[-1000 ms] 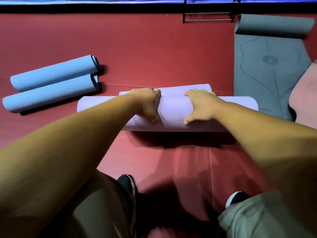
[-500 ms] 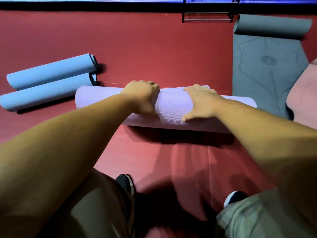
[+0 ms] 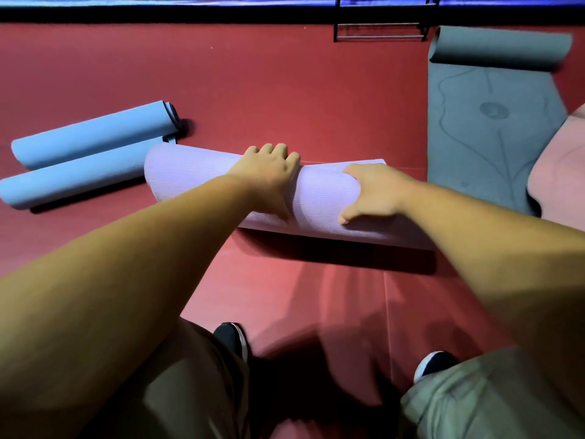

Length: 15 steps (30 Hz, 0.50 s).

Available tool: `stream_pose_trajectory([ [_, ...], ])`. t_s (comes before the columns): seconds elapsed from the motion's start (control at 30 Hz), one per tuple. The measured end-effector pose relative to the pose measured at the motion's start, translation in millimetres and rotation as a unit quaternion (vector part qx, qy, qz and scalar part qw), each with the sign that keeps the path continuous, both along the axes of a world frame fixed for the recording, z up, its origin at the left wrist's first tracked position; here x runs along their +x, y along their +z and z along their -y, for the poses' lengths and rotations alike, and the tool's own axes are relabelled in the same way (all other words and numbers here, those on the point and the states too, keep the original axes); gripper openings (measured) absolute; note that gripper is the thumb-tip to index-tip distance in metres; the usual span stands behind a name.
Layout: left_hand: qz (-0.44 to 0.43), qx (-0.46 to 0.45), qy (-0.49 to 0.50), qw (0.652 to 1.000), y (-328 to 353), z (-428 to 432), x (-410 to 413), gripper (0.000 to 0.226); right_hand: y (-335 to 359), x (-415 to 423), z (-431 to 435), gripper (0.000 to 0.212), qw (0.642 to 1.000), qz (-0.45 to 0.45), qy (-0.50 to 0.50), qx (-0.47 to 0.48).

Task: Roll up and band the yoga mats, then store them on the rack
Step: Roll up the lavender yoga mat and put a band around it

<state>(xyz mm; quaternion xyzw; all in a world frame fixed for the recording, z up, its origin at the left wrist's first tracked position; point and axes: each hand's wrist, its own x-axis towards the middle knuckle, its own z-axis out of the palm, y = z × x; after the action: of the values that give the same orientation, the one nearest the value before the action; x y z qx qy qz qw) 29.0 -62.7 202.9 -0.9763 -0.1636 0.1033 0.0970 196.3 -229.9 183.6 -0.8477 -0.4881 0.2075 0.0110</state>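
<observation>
A lavender yoga mat [image 3: 319, 198] lies almost fully rolled across the red floor in front of me. Only a narrow flat strip of it shows beyond the roll on the right. My left hand [image 3: 269, 175] grips the roll near its middle, fingers curled over the far side and thumb on the near side. My right hand [image 3: 373, 191] holds it just to the right in the same way. No band is visible on it. A black metal rack [image 3: 380, 26] stands at the far wall.
Two rolled blue mats [image 3: 91, 131] lie side by side on the left, the nearer one touching the lavender roll's left end. A grey mat [image 3: 487, 128] is spread out on the right, its far end curled. A pink mat [image 3: 560, 166] overlaps its right edge.
The lavender roll has moved away from me over its flat strip, which is now shorter. Its left end has reached the nearer blue roll. Both hands have travelled forward with it.
</observation>
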Motion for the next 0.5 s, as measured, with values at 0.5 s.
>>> stream_pose_trajectory([
  [0.5,-0.05,-0.148,0.067,0.986,3,-13,-3,0.103,-7,-9,-12,0.117,0.998,0.045,0.051,-0.011],
])
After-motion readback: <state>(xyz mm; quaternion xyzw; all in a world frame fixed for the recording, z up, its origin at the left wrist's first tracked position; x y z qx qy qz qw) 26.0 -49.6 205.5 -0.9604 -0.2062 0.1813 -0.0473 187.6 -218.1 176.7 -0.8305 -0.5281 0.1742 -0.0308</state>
